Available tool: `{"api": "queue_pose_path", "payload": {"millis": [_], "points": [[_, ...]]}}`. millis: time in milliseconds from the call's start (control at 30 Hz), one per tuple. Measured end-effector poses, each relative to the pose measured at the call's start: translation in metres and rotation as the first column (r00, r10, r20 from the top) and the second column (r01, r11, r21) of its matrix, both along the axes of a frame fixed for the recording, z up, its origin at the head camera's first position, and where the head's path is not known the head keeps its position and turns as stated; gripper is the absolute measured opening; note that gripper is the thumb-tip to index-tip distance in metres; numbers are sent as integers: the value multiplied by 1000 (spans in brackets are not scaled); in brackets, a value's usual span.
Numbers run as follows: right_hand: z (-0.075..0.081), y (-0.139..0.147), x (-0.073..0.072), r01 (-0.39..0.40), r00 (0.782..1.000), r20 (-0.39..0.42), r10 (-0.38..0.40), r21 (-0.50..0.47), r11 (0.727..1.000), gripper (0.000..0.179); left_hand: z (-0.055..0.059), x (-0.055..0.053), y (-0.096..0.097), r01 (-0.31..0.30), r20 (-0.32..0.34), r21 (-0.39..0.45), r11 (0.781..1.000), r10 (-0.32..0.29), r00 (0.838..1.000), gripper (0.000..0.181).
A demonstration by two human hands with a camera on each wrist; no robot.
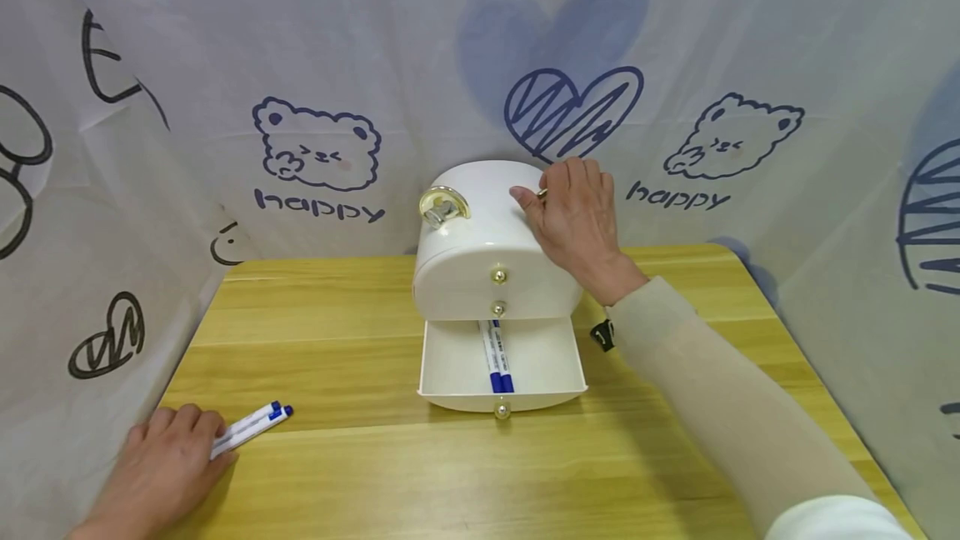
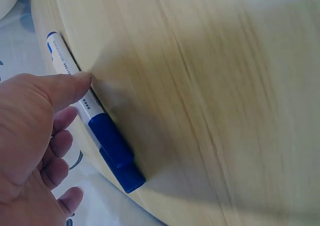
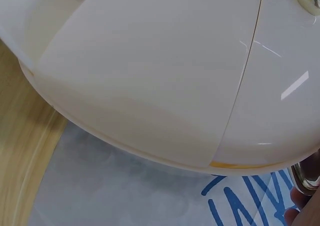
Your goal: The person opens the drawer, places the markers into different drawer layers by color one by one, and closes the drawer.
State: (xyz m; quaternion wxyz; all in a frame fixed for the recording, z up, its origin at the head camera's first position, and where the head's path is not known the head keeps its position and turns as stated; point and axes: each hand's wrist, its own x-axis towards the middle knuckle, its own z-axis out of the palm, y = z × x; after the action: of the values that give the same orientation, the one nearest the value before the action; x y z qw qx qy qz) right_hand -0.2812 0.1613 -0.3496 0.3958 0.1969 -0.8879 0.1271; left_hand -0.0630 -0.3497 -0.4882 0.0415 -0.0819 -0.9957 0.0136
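Observation:
A white box with a rounded top (image 1: 487, 223) stands at the back of the table, its lower drawer (image 1: 547, 357) pulled out. Two white markers with blue caps (image 1: 495, 357) lie side by side inside that drawer. My right hand (image 1: 577, 219) grips the gold-toned side handle (image 3: 306, 173) at the box's right, covering most of it. At the left of the table, my left hand (image 1: 168, 457) holds two more blue-capped markers (image 1: 251, 430). In the left wrist view the thumb (image 2: 75, 88) presses across the white barrels, with the fingers bent beside them.
Small round knobs (image 1: 498, 275) line the box's front. On its left side sits a gold handle with a silvery bow (image 1: 444, 208). A small black item (image 1: 602, 335) lies by the right sleeve. White printed cloth (image 1: 450, 48) hangs behind and beside the wooden table (image 1: 337, 490).

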Motion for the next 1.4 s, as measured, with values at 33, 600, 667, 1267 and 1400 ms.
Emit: {"api": "queue_pose_path", "payload": {"millis": [33, 600, 667, 1267, 1400], "points": [[0, 0, 0, -1, 1000, 1, 1, -2, 1000, 51, -1, 0, 0, 7, -18, -2, 1000, -7, 1000, 32], [-2, 1, -2, -7, 1000, -7, 7, -1, 1000, 58, -7, 3, 4, 38, -48, 7, 999, -37, 998, 29], [-2, 1, -2, -7, 1000, -8, 7, 0, 1000, 64, -7, 3, 6, 43, -43, 2, 999, -43, 998, 29], [0, 0, -1, 14, 1000, 19, -14, -2, 1000, 50, -3, 0, 19, 52, -10, 26, 998, -52, 999, 23], [0, 0, -1, 12, 1000, 12, -12, -2, 1000, 51, -3, 0, 22, 50, 6, 25, 998, -50, 999, 22]]}}
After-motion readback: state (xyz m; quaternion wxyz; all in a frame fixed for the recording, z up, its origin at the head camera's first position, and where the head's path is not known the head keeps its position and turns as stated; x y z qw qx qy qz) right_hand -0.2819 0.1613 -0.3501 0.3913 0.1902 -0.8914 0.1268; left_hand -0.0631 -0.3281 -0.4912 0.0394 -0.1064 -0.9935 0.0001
